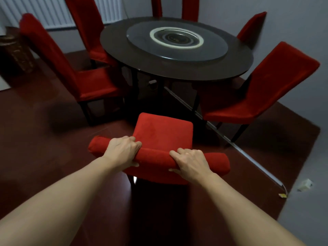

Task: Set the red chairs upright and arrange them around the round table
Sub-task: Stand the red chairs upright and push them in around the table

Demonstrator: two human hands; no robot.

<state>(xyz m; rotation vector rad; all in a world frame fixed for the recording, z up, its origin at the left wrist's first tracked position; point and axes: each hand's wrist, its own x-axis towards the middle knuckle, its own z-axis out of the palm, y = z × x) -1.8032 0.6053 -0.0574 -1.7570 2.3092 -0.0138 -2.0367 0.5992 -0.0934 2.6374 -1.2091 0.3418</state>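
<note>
step: push near chair [163, 132] in | left hand [122, 150], right hand [190, 161] both grip its top rail | tip: slide straight toward table [177, 68], centring between side chairs

both hands — left hand [122, 150], right hand [190, 163] — grip backrest top of upright red chair [163, 132] facing round table [117, 41].
</note>
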